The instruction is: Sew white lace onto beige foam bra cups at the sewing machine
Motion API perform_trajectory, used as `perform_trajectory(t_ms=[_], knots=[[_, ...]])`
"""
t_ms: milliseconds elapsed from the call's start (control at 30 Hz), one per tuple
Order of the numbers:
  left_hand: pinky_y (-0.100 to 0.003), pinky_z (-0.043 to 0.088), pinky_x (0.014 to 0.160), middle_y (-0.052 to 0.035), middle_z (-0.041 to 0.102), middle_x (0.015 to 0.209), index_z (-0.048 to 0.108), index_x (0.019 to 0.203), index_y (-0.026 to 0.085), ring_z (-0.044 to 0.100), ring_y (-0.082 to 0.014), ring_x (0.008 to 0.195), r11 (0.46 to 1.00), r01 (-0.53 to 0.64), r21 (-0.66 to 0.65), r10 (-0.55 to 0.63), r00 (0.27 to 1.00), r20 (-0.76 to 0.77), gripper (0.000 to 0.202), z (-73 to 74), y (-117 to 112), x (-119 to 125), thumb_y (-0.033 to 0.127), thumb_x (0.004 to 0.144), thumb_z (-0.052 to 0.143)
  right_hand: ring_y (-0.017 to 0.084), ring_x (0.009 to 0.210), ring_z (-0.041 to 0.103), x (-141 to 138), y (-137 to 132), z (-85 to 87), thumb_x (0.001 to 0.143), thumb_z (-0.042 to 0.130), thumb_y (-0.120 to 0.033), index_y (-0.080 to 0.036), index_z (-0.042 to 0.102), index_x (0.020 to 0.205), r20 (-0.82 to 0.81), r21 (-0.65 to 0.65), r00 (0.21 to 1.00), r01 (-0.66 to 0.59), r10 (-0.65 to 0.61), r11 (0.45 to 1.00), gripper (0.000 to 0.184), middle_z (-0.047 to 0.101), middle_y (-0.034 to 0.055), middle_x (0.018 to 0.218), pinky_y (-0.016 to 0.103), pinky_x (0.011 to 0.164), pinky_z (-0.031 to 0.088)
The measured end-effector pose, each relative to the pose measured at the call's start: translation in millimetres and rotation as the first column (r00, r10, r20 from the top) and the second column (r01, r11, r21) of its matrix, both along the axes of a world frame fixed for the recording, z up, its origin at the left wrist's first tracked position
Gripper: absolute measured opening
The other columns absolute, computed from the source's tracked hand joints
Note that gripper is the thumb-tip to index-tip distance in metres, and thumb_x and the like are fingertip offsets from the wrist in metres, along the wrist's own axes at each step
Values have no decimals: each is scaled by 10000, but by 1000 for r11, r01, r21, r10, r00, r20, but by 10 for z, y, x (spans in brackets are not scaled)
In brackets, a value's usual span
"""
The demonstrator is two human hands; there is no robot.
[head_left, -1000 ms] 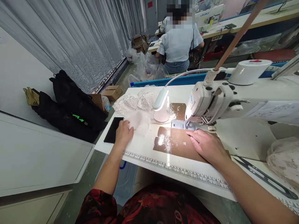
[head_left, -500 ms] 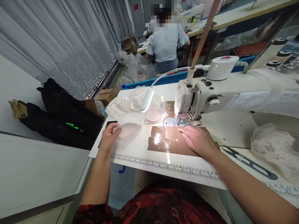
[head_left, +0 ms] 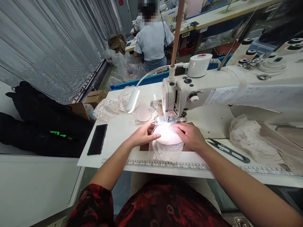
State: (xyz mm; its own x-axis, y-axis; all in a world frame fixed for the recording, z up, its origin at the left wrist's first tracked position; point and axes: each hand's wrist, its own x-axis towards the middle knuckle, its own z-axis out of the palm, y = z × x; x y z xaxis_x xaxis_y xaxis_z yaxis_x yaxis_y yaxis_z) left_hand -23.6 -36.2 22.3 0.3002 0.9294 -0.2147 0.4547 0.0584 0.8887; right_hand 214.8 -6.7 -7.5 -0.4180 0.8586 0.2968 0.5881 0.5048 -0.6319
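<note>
Pale oval fabric cup (head_left: 167, 136) between both hands' fingers: right hand (head_left: 191, 135) clamps its edge, left hand (head_left: 142, 133) touches opposite edge, grip unclear. Uneven pull could pucker white patterned lace (head_left: 167, 153) beneath.

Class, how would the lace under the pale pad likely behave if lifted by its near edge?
The lace would probably droop, since it looks thin and sheer. It is likely light, given its open pattern. The pale pad on it may bend less, as its outline looks smooth and rounded.

white table (head_left: 115, 134) | black phone (head_left: 97, 139) | lace pieces (head_left: 107, 109) | brown sheet (head_left: 144, 148) | snips (head_left: 221, 147) | sewing machine (head_left: 205, 81)
</note>
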Motion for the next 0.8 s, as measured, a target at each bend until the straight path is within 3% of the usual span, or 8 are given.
perform_trajectory(t_ms=[167, 333, 433, 533, 567, 633, 700, 800], knots=[[-290, 507, 744, -117, 620, 1073, 460, 1307, 121, 613, -170, 879, 988, -81, -130, 92, 993, 78, 622, -44, 273, 108, 398, 791, 669, 168, 789, 608, -15, -18, 44, 924, 420, -293, -197, 707, 901, 31, 0, 999, -26, 26, 1000, 304, 707, 41, 873, 272, 700, 412], [-220, 449, 599, -23, 608, 771, 604, 933, 103, 575, -112, 664, 962, 81, -261, -70, 996, 51, 256, -29, 395, 173, 223, 721, 680, 146, 658, 538, -16, -58, 77, 916, 433, -278, -184, 677, 716, 179, 51, 970, -178, 166, 983, 329, 614, 22, 666, 263, 603, 338], [-236, 466, 616, -26, 623, 808, 608, 953, 125, 593, -132, 689, 951, 172, -257, -179, 984, -2, 268, 21, 431, 134, 233, 716, 669, 135, 638, 520, -18, -67, 77, 921, 432, -269, -189, 682, 720, 178, 71, 957, -243, 227, 967, 331, 597, 9, 643, 263, 615, 331], [-276, 481, 646, -38, 626, 838, 601, 1024, 147, 595, -171, 741, 991, 129, 25, -114, 936, -332, 294, 118, 385, 137, 273, 761, 627, 140, 654, 525, -27, -56, 65, 919, 434, -256, -190, 687, 720, 186, 90, 963, -215, 195, 973, 328, 605, 15, 658, 266, 619, 331], [-293, 487, 674, -49, 629, 857, 600, 1037, 151, 595, -188, 782, 976, 113, 184, -22, 901, -434, 281, 152, 345, 154, 281, 788, 601, 142, 663, 529, -30, -50, 59, 915, 437, -247, -191, 687, 724, 197, 91, 962, -209, 188, 974, 320, 610, 16, 666, 267, 621, 333], [-325, 495, 755, -73, 639, 926, 602, 1048, 158, 593, -212, 881, 881, 164, 443, 106, 845, -524, 245, 197, 241, 206, 282, 846, 538, 146, 685, 538, -37, -39, 45, 906, 445, -227, -190, 686, 731, 224, 91, 957, -209, 184, 974, 301, 618, 19, 685, 269, 633, 340], [-349, 496, 831, -86, 651, 991, 612, 1045, 161, 596, -217, 946, 788, 322, 525, 44, 821, -570, 233, 191, 140, 267, 276, 891, 479, 154, 713, 544, -45, -30, 29, 901, 450, -220, -185, 684, 744, 246, 103, 953, -209, 179, 972, 284, 625, 27, 711, 272, 656, 354], [-383, 502, 889, -116, 659, 1073, 623, 1050, 139, 608, -230, 1013, 698, 534, 477, -125, 747, -652, 268, 81, 62, 344, 263, 926, 420, 174, 781, 547, -60, -17, 9, 898, 458, -233, -174, 688, 810, 277, 147, 949, -198, 152, 969, 253, 636, 53, 792, 282, 701, 369]])
